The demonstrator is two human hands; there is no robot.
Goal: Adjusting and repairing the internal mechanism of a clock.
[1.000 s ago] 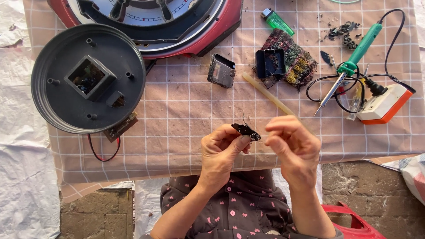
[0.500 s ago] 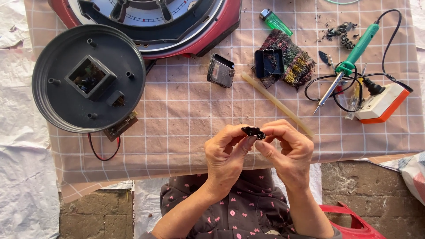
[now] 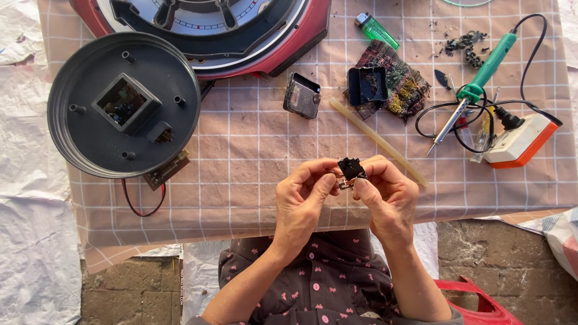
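Pinching one small black component [image 3: 350, 168] between both hands [image 3: 346, 195], soldering iron [image 3: 475, 90] idle at two o'clock, round housing [image 3: 123, 105] lying opened.

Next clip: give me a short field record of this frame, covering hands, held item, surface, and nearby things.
Left hand: left hand pinches the small black part from its side
Right hand: right hand grips the same part from the other side
Held item: small black component with metal bits below, raised above the cloth
Surface: checked pinkish tablecloth
Left of hands: round dark grey housing with a square opening, small circuit board at its edge
Right of hands: green-handled soldering iron, pale stick
Top: green lighter
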